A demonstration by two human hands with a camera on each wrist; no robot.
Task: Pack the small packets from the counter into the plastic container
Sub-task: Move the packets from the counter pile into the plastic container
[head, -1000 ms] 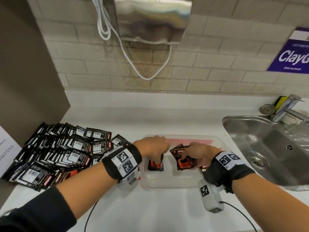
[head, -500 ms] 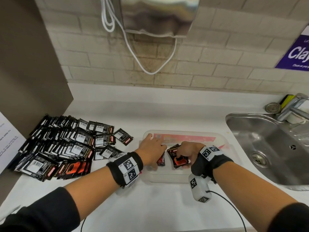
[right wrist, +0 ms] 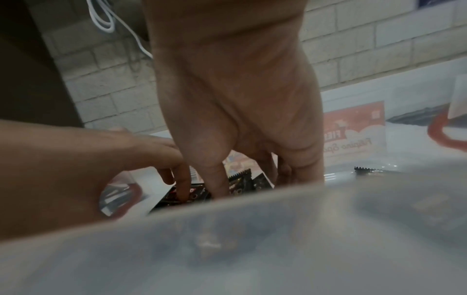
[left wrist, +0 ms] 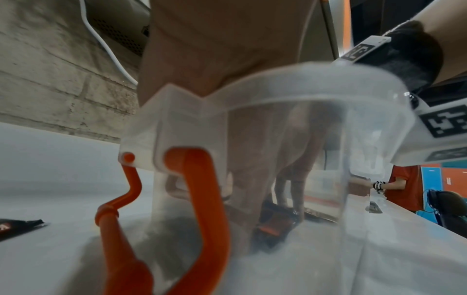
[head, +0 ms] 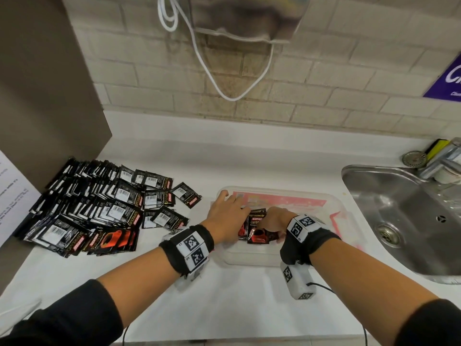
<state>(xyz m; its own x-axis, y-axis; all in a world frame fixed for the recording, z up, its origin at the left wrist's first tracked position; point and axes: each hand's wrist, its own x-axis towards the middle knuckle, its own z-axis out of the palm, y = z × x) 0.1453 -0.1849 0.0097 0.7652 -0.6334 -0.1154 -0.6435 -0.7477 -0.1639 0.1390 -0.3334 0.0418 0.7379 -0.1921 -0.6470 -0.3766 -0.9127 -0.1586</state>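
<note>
A big pile of small black packets (head: 99, 203) lies on the white counter at the left. To its right stands the clear plastic container (head: 287, 189), with a few black-and-orange packets (head: 258, 232) at its near left. My left hand (head: 232, 213) reaches in over the left end with fingers spread, and one fingertip (right wrist: 183, 191) presses on a packet. Beside it my right hand (head: 264, 222) points down, thumb and fingers pinching the packets (right wrist: 240, 183). The container wall (left wrist: 303, 111) blurs the fingertips.
A steel sink (head: 349, 176) with a tap (head: 441, 158) lies right of the container. A hand dryer (head: 244, 18) and a white cable (head: 212, 71) hang on the brick wall. A brown panel (head: 37, 83) bounds the left. Orange latches (left wrist: 202, 199) hang at the container's ends.
My left hand has let go of its packet, spread its fingers and shifted toward the container's left end. My right hand has stayed on the packets inside.
</note>
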